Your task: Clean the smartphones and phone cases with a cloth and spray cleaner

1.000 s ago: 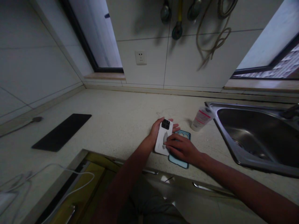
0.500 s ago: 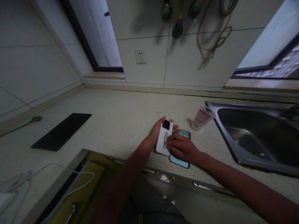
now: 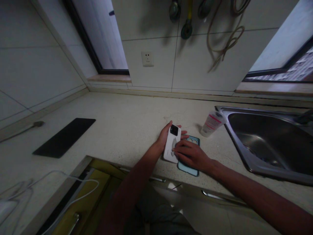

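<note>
A white phone (image 3: 168, 150) lies back side up in my left hand (image 3: 163, 137), its dark camera block at the far end. My left thumb runs along one edge and the fingertips show past the other. On the phone's back, the bunched fingers of my right hand (image 3: 192, 153) press a small grey cloth-like piece (image 3: 173, 143); its exact kind is hard to make out. Partly under my right hand, a teal phone case (image 3: 187, 169) rests on the counter beside the phone.
A clear plastic cup (image 3: 210, 124) with red print leans near the steel sink (image 3: 234, 143) on the right. A black flat mat (image 3: 65, 137) lies at the left. A white cable (image 3: 80, 179) trails over an open yellow drawer (image 3: 90, 192) at the front left.
Almost nothing differs. Both hands keep the same hold on the phone and the grey piece; the view shifts very slightly.
</note>
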A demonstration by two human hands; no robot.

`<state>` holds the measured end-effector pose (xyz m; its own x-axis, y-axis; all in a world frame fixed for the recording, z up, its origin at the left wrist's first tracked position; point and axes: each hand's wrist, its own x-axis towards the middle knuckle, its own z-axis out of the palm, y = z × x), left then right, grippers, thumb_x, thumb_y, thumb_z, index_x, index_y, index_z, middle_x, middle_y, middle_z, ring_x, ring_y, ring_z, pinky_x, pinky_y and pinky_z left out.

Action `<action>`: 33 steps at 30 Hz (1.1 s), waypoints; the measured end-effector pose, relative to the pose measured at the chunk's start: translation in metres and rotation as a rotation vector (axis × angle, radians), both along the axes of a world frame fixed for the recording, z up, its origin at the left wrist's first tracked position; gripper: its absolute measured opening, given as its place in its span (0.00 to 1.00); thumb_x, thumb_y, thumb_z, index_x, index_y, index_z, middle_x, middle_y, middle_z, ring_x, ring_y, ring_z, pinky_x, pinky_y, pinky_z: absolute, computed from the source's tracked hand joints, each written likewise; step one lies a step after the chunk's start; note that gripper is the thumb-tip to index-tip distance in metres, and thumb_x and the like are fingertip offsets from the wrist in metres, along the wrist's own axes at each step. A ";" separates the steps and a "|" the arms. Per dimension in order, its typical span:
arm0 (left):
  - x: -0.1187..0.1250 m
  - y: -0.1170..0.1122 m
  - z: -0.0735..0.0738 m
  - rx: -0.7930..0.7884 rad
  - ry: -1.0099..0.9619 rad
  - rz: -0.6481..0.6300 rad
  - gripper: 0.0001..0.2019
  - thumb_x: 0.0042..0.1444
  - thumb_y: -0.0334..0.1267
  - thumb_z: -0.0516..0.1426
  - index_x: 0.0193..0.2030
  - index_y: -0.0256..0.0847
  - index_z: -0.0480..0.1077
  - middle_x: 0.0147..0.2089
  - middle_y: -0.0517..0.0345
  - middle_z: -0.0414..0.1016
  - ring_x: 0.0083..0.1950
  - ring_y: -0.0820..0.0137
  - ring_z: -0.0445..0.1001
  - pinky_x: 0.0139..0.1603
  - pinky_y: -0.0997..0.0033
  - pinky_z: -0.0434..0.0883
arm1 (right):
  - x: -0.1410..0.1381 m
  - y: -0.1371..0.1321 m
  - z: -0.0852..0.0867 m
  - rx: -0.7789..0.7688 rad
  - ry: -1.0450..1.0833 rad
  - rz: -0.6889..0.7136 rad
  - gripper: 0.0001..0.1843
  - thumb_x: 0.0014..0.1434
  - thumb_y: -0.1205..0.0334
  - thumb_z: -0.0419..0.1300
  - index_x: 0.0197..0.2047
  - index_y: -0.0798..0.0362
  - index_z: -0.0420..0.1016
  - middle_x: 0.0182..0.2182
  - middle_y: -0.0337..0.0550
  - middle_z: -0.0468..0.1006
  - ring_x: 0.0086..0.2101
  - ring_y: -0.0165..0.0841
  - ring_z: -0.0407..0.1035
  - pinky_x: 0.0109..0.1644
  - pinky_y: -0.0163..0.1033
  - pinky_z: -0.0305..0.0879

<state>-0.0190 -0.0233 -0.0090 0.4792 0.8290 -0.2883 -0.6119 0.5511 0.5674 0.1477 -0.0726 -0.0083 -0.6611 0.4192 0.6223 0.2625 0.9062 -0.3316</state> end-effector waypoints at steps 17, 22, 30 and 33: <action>0.000 0.001 0.000 -0.010 -0.012 0.011 0.34 0.64 0.64 0.44 0.57 0.33 0.66 0.45 0.35 0.80 0.41 0.52 0.82 0.44 0.53 0.76 | 0.000 0.000 -0.001 -0.002 -0.004 0.026 0.10 0.68 0.64 0.57 0.47 0.54 0.79 0.37 0.48 0.78 0.37 0.34 0.73 0.40 0.38 0.73; 0.000 0.001 0.001 -0.033 -0.021 0.005 0.35 0.65 0.64 0.43 0.59 0.33 0.66 0.46 0.34 0.79 0.42 0.51 0.82 0.46 0.51 0.76 | 0.001 0.001 -0.001 -0.003 0.001 0.028 0.10 0.68 0.64 0.57 0.47 0.52 0.80 0.38 0.48 0.78 0.37 0.35 0.73 0.40 0.39 0.73; 0.000 0.001 -0.001 -0.028 -0.045 -0.002 0.35 0.63 0.65 0.47 0.59 0.32 0.66 0.49 0.32 0.79 0.45 0.50 0.81 0.49 0.50 0.75 | 0.000 0.000 -0.001 0.012 -0.004 0.002 0.10 0.69 0.64 0.56 0.46 0.52 0.80 0.37 0.47 0.78 0.37 0.35 0.74 0.40 0.40 0.74; 0.000 0.001 -0.001 -0.041 -0.034 0.011 0.35 0.64 0.64 0.47 0.59 0.32 0.67 0.48 0.33 0.79 0.45 0.51 0.81 0.47 0.52 0.75 | 0.001 0.002 -0.003 0.023 -0.005 -0.052 0.10 0.68 0.63 0.57 0.46 0.51 0.80 0.38 0.47 0.79 0.37 0.35 0.74 0.40 0.41 0.74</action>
